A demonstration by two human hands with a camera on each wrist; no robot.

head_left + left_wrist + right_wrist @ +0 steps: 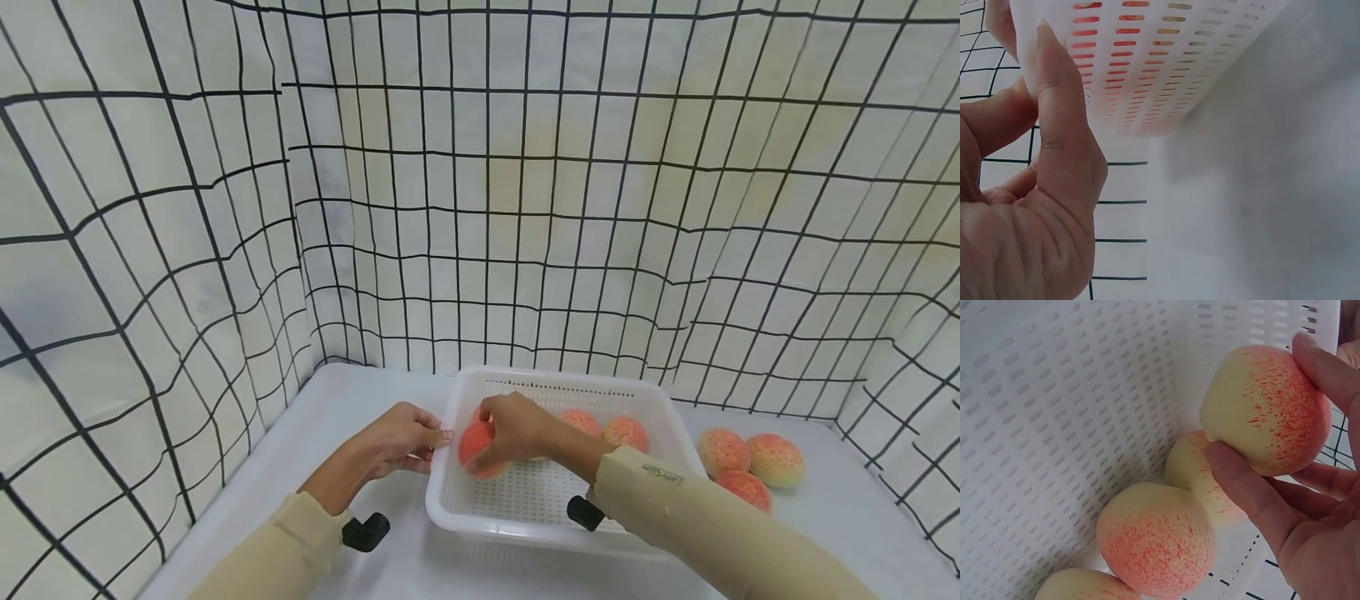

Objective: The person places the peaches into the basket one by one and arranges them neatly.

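Observation:
A white perforated plastic basket (517, 533) stands on the table. At its left rim, my left hand (405, 437) pinches the edge between thumb and fingers; the left wrist view shows this hand (1054, 162) close against the slotted side wall. Inside the basket's left end, my right hand (521, 429) grips a red and pale yellow peach (1266, 412), thumb and fingers spread around it. Below the held peach in the right wrist view lie another peach (1157, 540), a partly covered peach (1200, 475) and one cut off by the frame edge (1088, 587).
To the right of the basket, three peaches lie on the white table: one peach (723, 452), a yellower peach (776, 460) and a redder peach (746, 490). Black wire mesh (517, 208) before white sheeting encloses the table at the back and sides.

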